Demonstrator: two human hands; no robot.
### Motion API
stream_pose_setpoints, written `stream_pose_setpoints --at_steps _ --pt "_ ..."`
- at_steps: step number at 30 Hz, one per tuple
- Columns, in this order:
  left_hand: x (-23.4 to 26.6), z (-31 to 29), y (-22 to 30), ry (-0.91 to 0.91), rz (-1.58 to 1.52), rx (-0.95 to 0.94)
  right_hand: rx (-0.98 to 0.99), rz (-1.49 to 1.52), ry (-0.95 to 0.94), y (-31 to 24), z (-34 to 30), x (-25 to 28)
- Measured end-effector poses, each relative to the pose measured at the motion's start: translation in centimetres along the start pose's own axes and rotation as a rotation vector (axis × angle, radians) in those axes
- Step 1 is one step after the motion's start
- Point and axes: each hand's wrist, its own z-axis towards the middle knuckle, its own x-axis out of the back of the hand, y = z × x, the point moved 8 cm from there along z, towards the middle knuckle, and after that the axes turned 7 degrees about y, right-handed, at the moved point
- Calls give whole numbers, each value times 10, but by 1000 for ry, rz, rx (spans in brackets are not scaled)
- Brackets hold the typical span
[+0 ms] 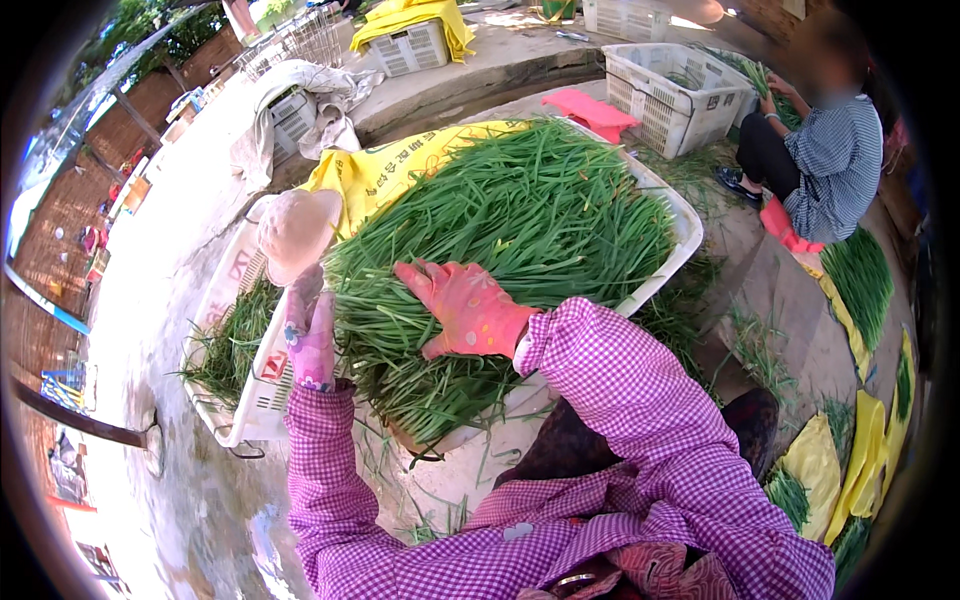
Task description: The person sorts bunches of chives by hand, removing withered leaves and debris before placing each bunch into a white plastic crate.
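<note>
Right hand [470, 308] lies on the greens [530, 225], thumb apart, fingers toward ten o'clock; left hand [313, 345] points to twelve, fingertips blurred: cannot tell whether it grips.

Left fingers [322, 315] forward, right fingers [418, 281] spread

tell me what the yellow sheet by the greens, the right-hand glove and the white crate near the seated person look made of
Yellow sheet: probably woven or film plastic, given its creases and print.
Right-hand glove: perhaps knit fabric, possibly rubber-coated; matte, flower-printed.
White crate: likely rigid moulded plastic, judging by its slotted walls.
</note>
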Motion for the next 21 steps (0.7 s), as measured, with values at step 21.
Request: stream_pose_setpoints --at_steps 21 --pt "-9 -71 53 62 -378 -8 -446 849 588 83 -14 4"
